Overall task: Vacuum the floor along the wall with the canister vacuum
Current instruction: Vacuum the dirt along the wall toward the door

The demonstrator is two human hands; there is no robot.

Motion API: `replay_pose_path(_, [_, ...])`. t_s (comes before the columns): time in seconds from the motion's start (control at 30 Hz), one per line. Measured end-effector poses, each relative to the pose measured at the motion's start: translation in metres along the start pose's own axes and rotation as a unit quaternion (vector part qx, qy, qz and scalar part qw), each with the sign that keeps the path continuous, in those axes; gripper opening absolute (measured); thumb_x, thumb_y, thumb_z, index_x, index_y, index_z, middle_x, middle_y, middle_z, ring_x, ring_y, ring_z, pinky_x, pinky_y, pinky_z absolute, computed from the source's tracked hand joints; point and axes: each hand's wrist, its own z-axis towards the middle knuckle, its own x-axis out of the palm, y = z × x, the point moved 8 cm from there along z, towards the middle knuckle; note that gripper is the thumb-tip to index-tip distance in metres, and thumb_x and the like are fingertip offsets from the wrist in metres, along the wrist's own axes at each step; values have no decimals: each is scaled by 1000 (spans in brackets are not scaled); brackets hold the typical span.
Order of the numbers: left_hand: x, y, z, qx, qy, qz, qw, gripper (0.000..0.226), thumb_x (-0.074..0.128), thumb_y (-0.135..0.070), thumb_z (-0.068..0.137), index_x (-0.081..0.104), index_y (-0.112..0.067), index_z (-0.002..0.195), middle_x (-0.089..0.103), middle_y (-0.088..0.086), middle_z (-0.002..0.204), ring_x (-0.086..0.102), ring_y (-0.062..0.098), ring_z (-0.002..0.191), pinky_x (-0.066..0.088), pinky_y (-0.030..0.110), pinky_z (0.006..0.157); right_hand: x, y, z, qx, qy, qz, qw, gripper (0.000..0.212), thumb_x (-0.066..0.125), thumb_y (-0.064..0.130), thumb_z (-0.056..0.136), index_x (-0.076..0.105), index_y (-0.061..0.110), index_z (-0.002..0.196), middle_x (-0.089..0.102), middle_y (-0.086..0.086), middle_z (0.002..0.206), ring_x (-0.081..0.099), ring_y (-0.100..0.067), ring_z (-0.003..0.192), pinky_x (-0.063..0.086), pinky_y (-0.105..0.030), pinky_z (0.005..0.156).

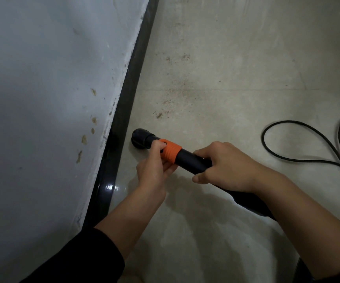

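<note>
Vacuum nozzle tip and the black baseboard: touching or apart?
Apart. The head view shows a strip of pale floor between the nozzle tip and the baseboard.

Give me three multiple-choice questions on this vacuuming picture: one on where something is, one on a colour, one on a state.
1. Where is the nozzle?
A. beside the black baseboard
B. on the cable
C. against the wall's top

2. What colour is the collar on the wand?
A. green
B. orange
C. white

3. How is the wand held?
A. left hand only
B. lying loose
C. both hands, right hand too

Answers: 1 A, its end sits next to the baseboard; 2 B, the ribbed band is orange; 3 C, fingers of both hands close on it.
</note>
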Motion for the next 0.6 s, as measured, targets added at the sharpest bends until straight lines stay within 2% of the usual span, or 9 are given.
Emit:
replay_pose_path(0.17, [-13,-10,10,13,-19,0,1000,16,64,-22,83,65,-9,92,70,8,82,70,15,74,55,23,57,10,9,13,-4,-3,20,1000,15,74,25,77,69,19,90,57,1,64,54,-14,60,37,-25,54])
replay_pose_path(0.3, [-17,-12,20,14,-6,3,1000,18,63,-21,84,66,-8,96,70,8,84,70,17,76,55,23,56,15,11,17,-3,-13,26,1000,13,73,22,78,68,18,89,60,0,66,56,-14,59,39,-25,53])
replay_pose_path(0.43, [-13,-9,30,13,7,0,1000,23,62,-21,82,65,-7,100,68,8,84,68,17,76,55,24,56,18,8,18,-2,-47,11,999,12,70,21,78,65,18,88,63,-5,72,61,-22,66,48,-33,60])
replay_pose_path(0.6, [-10,-15,45,25,2,-9,1000,26,60,-19,82,64,-6,105,65,8,86,66,17,78,54,24,53,20,9,29,-9,-69,-6,998,10,66,19,77,61,17,86,58,-4,70,57,-22,65,35,-28,50])
